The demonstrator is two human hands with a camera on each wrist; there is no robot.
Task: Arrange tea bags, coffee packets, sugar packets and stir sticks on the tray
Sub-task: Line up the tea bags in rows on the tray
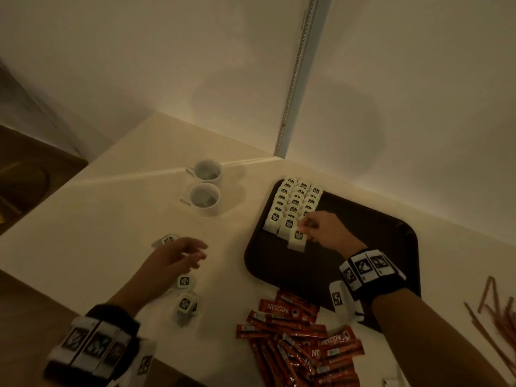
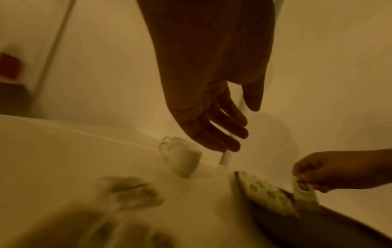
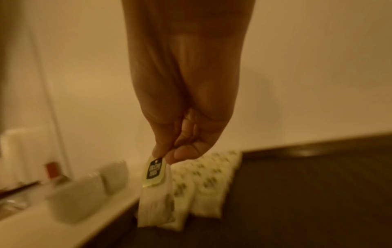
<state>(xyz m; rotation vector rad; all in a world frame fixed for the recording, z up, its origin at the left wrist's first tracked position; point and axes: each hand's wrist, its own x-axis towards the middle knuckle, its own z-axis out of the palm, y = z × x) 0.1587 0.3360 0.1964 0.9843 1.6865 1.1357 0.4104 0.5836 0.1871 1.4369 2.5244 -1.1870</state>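
Observation:
A dark brown tray (image 1: pixel 363 236) lies on the pale counter, with rows of white tea bags (image 1: pixel 293 202) filling its far left corner. My right hand (image 1: pixel 310 227) pinches one tea bag (image 1: pixel 296 239) by its tag, and the bag hangs at the near end of the rows (image 3: pixel 203 182); the pinch shows in the right wrist view (image 3: pixel 165 154) on the tag (image 3: pixel 153 171). My left hand (image 1: pixel 192 254) hovers open over the counter, fingers spread and holding nothing (image 2: pixel 224 134). Loose tea bags (image 1: pixel 184 283) lie by it. Red coffee sticks (image 1: pixel 301 339) are piled near the front.
Two white cups (image 1: pixel 205 195) stand left of the tray, near the back wall. Thin brown stir sticks (image 1: pixel 497 317) lie at the right edge. Another loose tea bag (image 1: pixel 167 240) lies just beyond my left hand. A wall corner rises behind the counter.

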